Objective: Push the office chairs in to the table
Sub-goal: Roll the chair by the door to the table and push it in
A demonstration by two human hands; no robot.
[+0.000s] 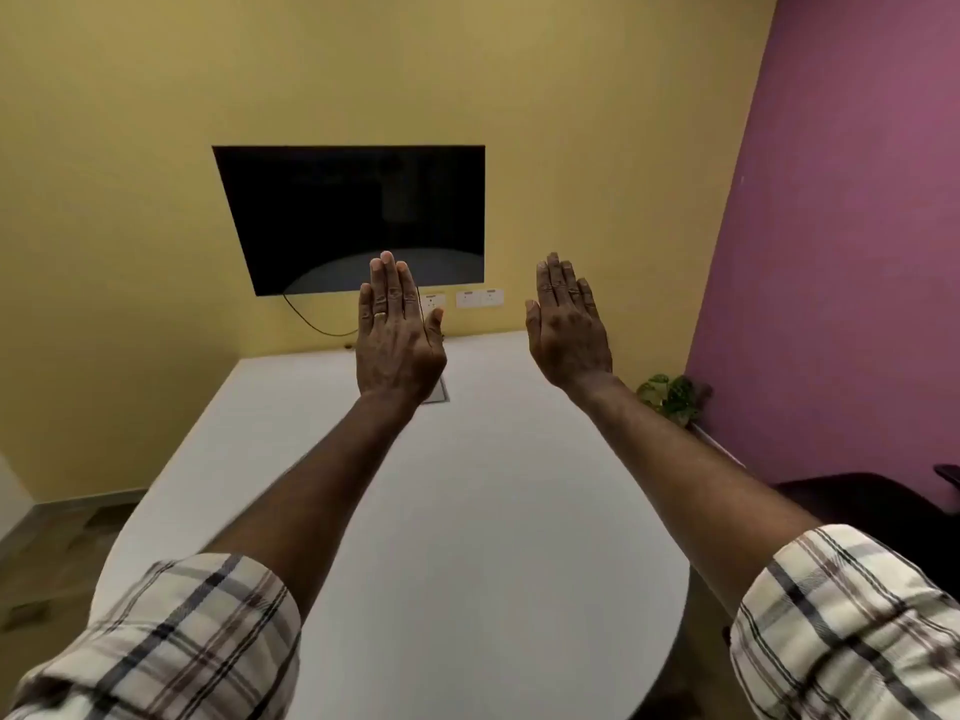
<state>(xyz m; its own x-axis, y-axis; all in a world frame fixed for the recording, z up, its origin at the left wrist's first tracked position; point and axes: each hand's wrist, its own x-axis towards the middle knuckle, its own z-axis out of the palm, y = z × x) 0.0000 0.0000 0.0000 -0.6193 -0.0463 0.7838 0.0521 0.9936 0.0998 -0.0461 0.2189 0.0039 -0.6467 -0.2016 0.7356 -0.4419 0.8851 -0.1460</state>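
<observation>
1. The only office chair point(862, 504) in view is a dark shape at the right edge of the frame, low against the purple wall point(841, 200), just beside the white table point(467, 511) but apparently not tucked under it; too little of it shows to tell which way it faces
2. Risk, as I judge it: both arms reach out over the middle of the table, well apart from that chair, so a push from this stance would miss it; the person must turn right and find the chair back first
3. A second risk is the potted plant point(672, 394) at the right of the frame above the chair, near the table's far right edge; a chair shoved at an angle could swing into it or scrape the wall
4. Any other chairs lie outside the frame, so how much of the task remains cannot be told
5. Left hand point(397, 337), centre of the frame: flat, fingers straight and together, holding nothing, raised above the table in front of the dark wall screen point(332, 200)
6. Right hand point(569, 324), right of centre: likewise flat and spread out, empty, touching nothing
</observation>
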